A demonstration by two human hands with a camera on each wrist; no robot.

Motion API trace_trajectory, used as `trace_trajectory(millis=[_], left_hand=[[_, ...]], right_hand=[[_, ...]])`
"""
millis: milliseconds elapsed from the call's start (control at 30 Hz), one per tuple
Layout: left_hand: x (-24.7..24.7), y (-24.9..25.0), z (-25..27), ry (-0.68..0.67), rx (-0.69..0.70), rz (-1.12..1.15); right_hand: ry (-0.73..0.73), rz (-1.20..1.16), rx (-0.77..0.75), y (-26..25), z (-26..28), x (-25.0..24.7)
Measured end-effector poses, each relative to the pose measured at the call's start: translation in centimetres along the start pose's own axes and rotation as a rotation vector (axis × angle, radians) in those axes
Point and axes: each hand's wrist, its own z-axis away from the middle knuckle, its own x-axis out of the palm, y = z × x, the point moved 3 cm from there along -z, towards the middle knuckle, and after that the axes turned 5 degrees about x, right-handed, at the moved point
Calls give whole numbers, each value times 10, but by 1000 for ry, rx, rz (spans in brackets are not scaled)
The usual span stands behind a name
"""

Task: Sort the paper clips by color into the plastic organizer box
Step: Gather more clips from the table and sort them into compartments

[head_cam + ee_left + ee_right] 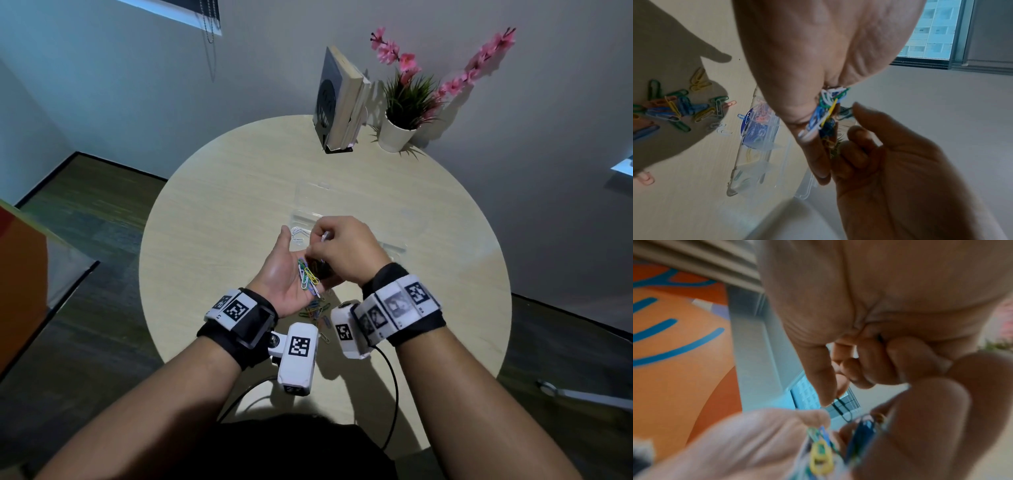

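Presently my left hand point(284, 274) lies palm up above the round table point(212, 192), fingers loosely cupped round a mixed bunch of paper clips point(308, 277). My right hand point(342, 250) reaches over it, thumb and forefinger pinched together on what looks like a single pale clip point(325, 236); its colour is hard to read. The step in hand, as I judge it, is picking one clip out of the bunch. The next move calls for carrying it clear of the tangle and dropping it into the matching compartment of the plastic organizer box point(308, 202), which stands open just beyond my hands.

Head view: shows both hands together, the box behind them, and loose clips point(317, 313) on the table beneath my wrists. A book stand point(339, 102) and a potted plant point(400, 113) sit at the far edge.

Left wrist view: alone shows the box compartments point(760, 128) already holding pink, blue, yellow and green clips apart, and the unsorted pile point(672, 107) beside it.

Right wrist view: blurred; only the yellow clip point(821, 459) in the bunch reads clearly.
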Motion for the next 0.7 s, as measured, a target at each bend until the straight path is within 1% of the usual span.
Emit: trace_trajectory(millis=[167, 233, 300, 367, 467, 533, 600, 667, 700], left_hand=[[-2, -3, -4, 33, -19, -9], [-4, -2, -6, 36, -30, -4], [-4, -3, -7, 35, -36, 9], [-4, -5, -8, 45, -31, 23], [-2, -7, -11, 69, -16, 34], [-2, -9, -14, 84, -6, 42], [-2, -11, -17, 97, 8, 48], [-1, -13, -20, 114, 26, 57], [-1, -14, -21, 120, 34, 63]], right_hand=[[-11, -799, 65, 21, 1, -24], [17, -987, 123, 37, -2, -36], [79, -1046, 198, 57, -7, -48], [167, -1022, 280, 81, -15, -55], [268, -881, 392, 115, -31, -60], [304, -742, 454, 134, -42, -60], [326, -554, 507, 154, -54, -60], [336, -345, 537, 181, -72, -60], [345, -272, 545, 185, -77, -60]])
